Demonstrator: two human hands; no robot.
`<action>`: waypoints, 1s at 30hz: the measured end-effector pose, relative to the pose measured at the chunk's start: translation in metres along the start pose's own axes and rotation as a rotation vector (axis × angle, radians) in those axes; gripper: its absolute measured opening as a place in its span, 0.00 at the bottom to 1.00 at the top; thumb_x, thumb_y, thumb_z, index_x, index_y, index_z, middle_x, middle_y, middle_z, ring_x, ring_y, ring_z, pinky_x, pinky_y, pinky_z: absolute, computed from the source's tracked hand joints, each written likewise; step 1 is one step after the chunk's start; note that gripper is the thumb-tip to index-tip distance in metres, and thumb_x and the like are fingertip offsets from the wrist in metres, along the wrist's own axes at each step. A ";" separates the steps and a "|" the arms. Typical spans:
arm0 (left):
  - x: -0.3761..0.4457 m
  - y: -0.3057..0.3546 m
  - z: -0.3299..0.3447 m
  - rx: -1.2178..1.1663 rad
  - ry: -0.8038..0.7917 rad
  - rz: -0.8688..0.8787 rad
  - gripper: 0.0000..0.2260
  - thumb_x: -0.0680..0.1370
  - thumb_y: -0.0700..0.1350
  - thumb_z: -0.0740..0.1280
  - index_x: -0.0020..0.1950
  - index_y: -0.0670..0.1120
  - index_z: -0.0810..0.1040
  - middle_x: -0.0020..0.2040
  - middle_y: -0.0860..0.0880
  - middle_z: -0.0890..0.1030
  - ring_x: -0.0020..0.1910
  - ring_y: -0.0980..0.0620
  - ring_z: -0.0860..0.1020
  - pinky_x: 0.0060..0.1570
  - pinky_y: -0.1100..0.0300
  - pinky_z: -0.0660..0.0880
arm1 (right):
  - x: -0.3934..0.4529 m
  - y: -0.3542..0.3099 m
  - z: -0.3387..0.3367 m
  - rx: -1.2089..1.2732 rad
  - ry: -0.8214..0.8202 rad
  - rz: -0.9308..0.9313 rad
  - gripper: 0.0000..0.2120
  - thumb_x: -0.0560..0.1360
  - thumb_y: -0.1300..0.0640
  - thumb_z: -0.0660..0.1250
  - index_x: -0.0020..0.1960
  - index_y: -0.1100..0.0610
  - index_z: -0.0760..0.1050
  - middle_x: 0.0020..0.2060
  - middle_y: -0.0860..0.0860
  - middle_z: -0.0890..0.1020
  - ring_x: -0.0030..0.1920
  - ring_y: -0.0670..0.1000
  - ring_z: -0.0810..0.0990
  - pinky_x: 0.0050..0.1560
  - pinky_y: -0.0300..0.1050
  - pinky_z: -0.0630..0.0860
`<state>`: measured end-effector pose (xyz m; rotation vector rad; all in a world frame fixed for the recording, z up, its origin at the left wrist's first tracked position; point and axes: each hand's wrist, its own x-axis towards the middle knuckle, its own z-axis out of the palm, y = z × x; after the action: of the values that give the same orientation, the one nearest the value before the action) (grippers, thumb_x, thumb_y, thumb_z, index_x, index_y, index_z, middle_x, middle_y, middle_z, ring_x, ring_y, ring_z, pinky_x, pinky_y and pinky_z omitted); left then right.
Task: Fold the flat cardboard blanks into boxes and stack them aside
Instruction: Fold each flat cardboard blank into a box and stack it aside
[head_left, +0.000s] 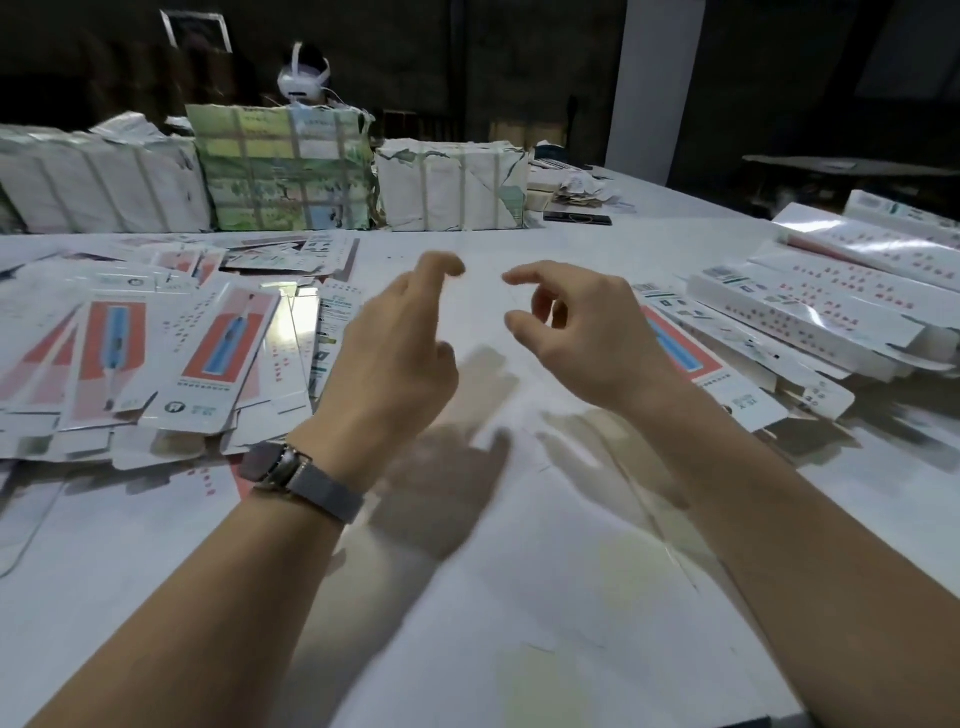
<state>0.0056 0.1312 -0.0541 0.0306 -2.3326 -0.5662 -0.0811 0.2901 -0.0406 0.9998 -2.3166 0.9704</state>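
Flat cardboard blanks (156, 353) lie in a loose, overlapping heap on the left of the white desk (519, 571), printed red and blue. Folded boxes (810, 306) are stacked on the right side. Wrapped bundles (285, 166) stand along the far edge. Both hands hover above the bare middle, apart from each other: left hand (395, 353) and right hand (587, 332), fingers loosely curled, holding nothing. A watch (296, 475) sits on the left wrist.
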 end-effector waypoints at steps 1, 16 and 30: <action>0.002 0.002 -0.002 -0.134 0.051 -0.025 0.29 0.73 0.30 0.66 0.71 0.50 0.66 0.64 0.45 0.78 0.59 0.42 0.78 0.41 0.58 0.77 | 0.000 0.000 0.000 0.041 0.012 0.016 0.18 0.76 0.53 0.70 0.65 0.49 0.77 0.37 0.43 0.77 0.37 0.42 0.74 0.48 0.44 0.74; -0.009 0.015 -0.008 -1.504 -0.514 -0.424 0.34 0.67 0.33 0.56 0.71 0.53 0.72 0.62 0.39 0.80 0.57 0.32 0.81 0.49 0.36 0.80 | -0.001 -0.003 -0.009 0.323 0.056 -0.029 0.20 0.79 0.56 0.67 0.71 0.50 0.72 0.34 0.57 0.76 0.37 0.56 0.78 0.41 0.54 0.79; -0.013 0.024 -0.003 -1.345 -0.509 -0.348 0.20 0.85 0.50 0.48 0.73 0.50 0.69 0.61 0.29 0.75 0.51 0.33 0.80 0.53 0.37 0.79 | 0.000 -0.008 -0.009 0.455 0.004 0.098 0.12 0.77 0.45 0.68 0.47 0.51 0.70 0.31 0.44 0.83 0.30 0.44 0.81 0.28 0.34 0.74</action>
<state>0.0204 0.1543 -0.0508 -0.3712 -1.9009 -2.3978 -0.0741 0.2929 -0.0315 1.0525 -2.2037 1.5854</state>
